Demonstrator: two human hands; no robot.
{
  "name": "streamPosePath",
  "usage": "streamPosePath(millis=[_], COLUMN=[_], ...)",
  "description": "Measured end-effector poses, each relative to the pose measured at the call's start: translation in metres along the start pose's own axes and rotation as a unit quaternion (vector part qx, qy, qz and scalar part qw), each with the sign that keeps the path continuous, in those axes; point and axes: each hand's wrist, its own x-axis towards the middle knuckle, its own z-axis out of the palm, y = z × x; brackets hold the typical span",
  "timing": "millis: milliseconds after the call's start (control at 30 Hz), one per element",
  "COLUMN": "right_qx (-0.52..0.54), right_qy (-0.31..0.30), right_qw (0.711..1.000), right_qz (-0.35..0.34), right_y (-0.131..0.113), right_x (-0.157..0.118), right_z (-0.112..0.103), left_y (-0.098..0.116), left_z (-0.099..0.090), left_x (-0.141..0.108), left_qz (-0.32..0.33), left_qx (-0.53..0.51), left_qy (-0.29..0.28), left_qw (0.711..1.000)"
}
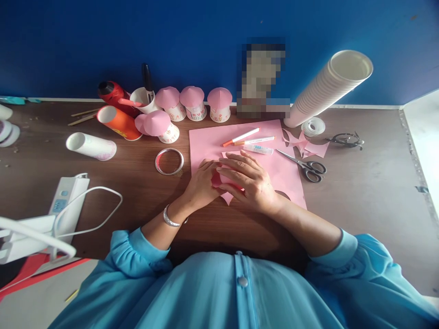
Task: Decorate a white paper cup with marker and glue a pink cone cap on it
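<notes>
My left hand [205,183] and my right hand [255,183] meet over a small piece of pink paper [229,177]. Both are closed around it, and their fingers hide much of its shape. Beneath them lies a large pink paper sheet [202,144] with cut-out edges. Just beyond my fingers are an orange-capped marker [245,135], a brown-tipped marker [259,141] and a clear tube [259,149] with a blue label. Black-handled scissors [303,165], their blades slightly apart, rest partly on the sheet to the right of my right hand.
Several paper cups with pink cone tops [194,103] stand near the blue wall. A tall stack of white cups [325,89], clear tape [313,126], glasses [345,139] and paper scraps are at right. A tape ring [169,161], white cup [91,146] and power strip [68,196] lie left.
</notes>
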Motion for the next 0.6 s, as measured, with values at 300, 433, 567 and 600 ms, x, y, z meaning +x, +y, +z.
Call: streamPosePath(millis=[300, 433, 567, 600], right_qx=[0.006, -0.005, -0.005, -0.003], right_qy=[-0.012, -0.010, -0.003, -0.002], right_qw=[1.000, 1.000, 1.000, 1.000], right_qz=[0.001, 0.002, -0.006, -0.007], right_y=[0.0028, 0.0017, 0.0003, 0.0002], right_x=[0.0005, -0.0003, 0.0002, 0.0005], right_z=[0.0043, 0.0057, 0.0043, 0.0041], left_y=[0.0020, -0.0002, -0.0054, -0.0068], left_z=[0.0003, 0.0027, 0.0075, 0.0089], left_x=[0.0003, -0.0004, -0.0011, -0.0012], left_qz=[-0.009, 0.002, 0.013, 0.017], left_qx=[0.003, 0.010, 0.024, 0.026], left_qy=[0.004, 0.006, 0.003, 0.002], left_qw=[1.000, 1.000, 1.000, 1.000])
